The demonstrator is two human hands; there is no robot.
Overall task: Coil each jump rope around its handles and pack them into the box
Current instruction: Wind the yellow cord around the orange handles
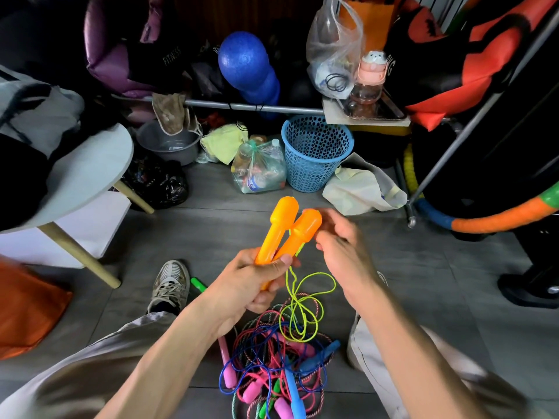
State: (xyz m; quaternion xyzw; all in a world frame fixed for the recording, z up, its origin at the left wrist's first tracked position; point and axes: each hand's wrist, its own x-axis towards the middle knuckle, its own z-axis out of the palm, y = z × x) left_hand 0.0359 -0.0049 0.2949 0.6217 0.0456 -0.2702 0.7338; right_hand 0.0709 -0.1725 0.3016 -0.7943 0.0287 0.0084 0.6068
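My left hand (254,282) grips two orange jump rope handles (290,228) side by side, their thick ends pointing up and away. A yellow-green cord (298,309) hangs from them in loose loops. My right hand (338,246) hovers just right of the handles with curled fingers; the cord runs up behind the handles toward it, and whether it pinches the cord is unclear. On the floor between my legs lies a tangled pile of jump ropes (272,367) with pink and blue handles. A green handle (198,284) lies beside my shoe. No box is visible.
A blue mesh basket (316,152) stands on the grey tile floor ahead, with a bag of bottles (258,169) left of it and a white cloth bag (360,189) to its right. A round white table (81,173) sits at left. A hoop (490,219) leans at right.
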